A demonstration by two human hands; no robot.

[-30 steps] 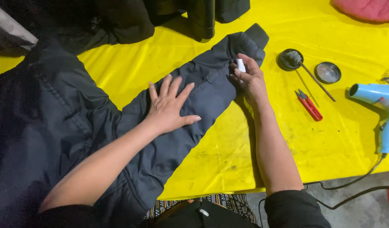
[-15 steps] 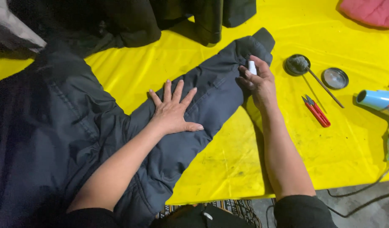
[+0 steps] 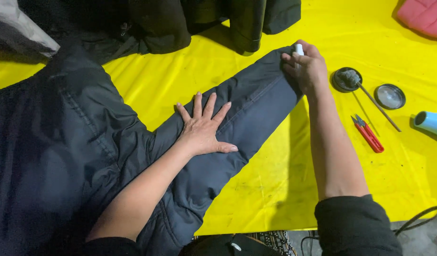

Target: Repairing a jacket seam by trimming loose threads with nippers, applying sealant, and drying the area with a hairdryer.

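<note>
On a yellow-covered counter [image 3: 256,189], a dark padded jacket [image 3: 62,156] lies spread out, one sleeve [image 3: 247,114] stretched diagonally toward the far right. The person's left hand [image 3: 204,130] rests palm-down on the middle of that sleeve, fingers [image 3: 197,105] spread wide and flat, pinning the fabric. The right hand [image 3: 307,66] sits at the cuff end, its fingers curled and pressed together around a small white object [image 3: 299,49], perhaps a marker or chalk stick, whose tip pokes up above the knuckles.

Done well, this step likely calls for the flat hand to keep the sleeve taut and unwrinkled while the white tool works at the cuff with light, even pressure, so the slippery shell does not creep across the counter.

Just right of the cuff lie a round dark dish [image 3: 346,78] with a thin-handled brush resting in it, a round lid [image 3: 389,96], and red thread snips [image 3: 368,134]; a pale blue hair dryer [image 3: 431,122] is cut off at the frame's edge.

Much stays unclear: the right hand hides the cuff itself and whatever the tool touches, the dish's contents are hard to make out, and other dark garments [image 3: 199,21] at the far edge blend together in shadow. A pink item [image 3: 422,16] is clipped by the top corner.
</note>
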